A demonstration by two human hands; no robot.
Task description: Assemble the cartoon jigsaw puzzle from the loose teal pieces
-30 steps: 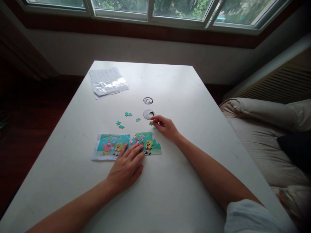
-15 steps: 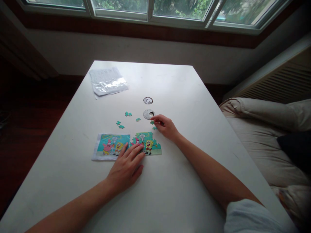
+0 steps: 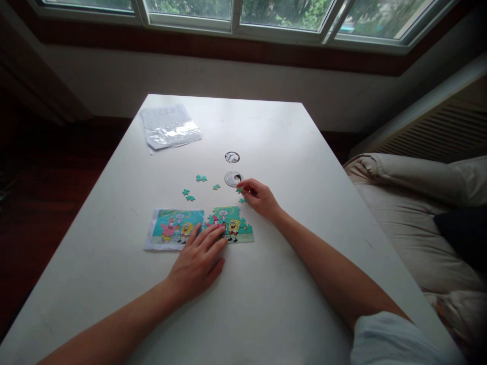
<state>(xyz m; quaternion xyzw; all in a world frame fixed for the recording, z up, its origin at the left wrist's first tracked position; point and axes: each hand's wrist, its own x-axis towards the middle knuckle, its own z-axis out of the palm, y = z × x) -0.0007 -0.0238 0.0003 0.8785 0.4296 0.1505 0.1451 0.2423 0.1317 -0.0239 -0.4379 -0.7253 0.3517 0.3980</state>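
Observation:
A partly built cartoon puzzle lies on the white table, beside a printed reference picture. My left hand rests flat with its fingers spread, fingertips on the puzzle's lower left edge and the picture's corner. My right hand pinches a small teal puzzle piece just above the puzzle's upper right corner. Another teal piece lies under that hand. Loose teal pieces are scattered behind the puzzle.
A clear plastic bag on paper sits at the table's far left. Two round metal lids or cable holes lie mid-table. A cushioned seat stands on the right, windows behind.
My right hand has shifted slightly with the pinched piece, by a few pixels. The left hand has stayed in place.

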